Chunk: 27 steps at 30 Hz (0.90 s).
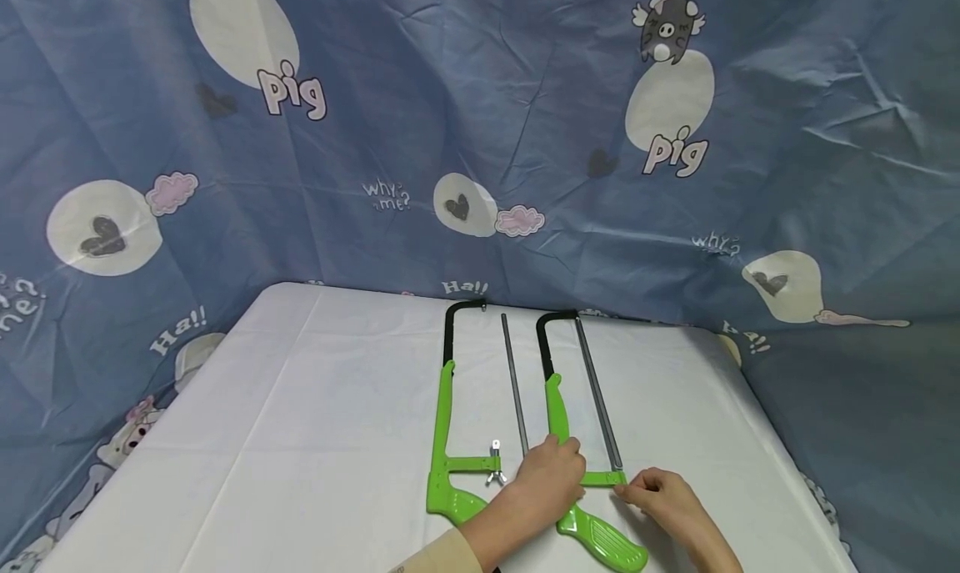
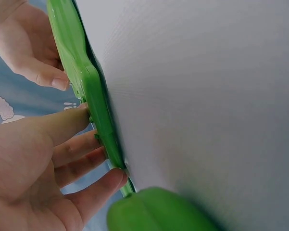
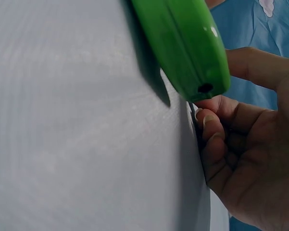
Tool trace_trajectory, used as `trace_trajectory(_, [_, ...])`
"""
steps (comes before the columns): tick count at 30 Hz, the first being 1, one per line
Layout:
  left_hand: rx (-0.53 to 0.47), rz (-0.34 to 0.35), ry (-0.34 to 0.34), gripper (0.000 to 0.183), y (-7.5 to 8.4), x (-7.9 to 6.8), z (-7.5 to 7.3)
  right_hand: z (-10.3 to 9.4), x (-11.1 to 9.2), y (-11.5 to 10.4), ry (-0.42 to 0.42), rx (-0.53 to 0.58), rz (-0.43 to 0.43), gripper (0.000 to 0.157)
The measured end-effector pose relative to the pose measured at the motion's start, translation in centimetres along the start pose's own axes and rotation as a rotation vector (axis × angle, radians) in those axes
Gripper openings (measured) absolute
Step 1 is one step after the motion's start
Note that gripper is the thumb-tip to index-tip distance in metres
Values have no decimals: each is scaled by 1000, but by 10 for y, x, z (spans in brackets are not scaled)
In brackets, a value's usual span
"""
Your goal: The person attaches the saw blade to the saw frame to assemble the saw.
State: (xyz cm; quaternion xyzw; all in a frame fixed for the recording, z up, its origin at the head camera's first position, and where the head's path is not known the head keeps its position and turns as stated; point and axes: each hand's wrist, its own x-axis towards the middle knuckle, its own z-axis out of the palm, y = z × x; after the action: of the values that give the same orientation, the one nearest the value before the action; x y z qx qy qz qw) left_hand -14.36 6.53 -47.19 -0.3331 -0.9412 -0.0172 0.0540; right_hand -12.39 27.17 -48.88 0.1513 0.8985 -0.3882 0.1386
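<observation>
A green hacksaw (image 1: 603, 540) with a black front bow lies on the white table, a grey blade (image 1: 598, 389) stretched along its right side. My left hand (image 1: 546, 477) grips its green frame just above the handle; in the left wrist view, thumb and fingers of that hand (image 2: 33, 163) lie along the frame's edge. At the end of the short green crossbar (image 1: 597, 479), thumb and forefinger of my right hand (image 1: 663, 502) pinch the spot below the blade's lower end, covering the nut there. The saw handle (image 3: 187, 48) partly hides those fingertips in the right wrist view.
Left of it lies a second green hacksaw (image 1: 441, 439) without a blade, a wing nut (image 1: 495, 478) at its crossbar. A loose grey blade (image 1: 513, 373) lies between the two saws. A blue patterned cloth (image 1: 360, 139) hangs behind the white table (image 1: 300, 439).
</observation>
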Motion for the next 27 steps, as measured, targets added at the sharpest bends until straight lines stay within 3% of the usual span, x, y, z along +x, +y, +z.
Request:
trace_trajectory(13, [-18,8,15,31,-1,-1,2,0,-2,0,27,23,-8,29])
trace_trajectory(18, [-26,3,-5,31,0,-1,1,-1,-1,-2,7,30,19,27])
trace_trajectory(27, [-17,1,3,31,0,-1,1,-2,-1,-1,-25,73,-6,23])
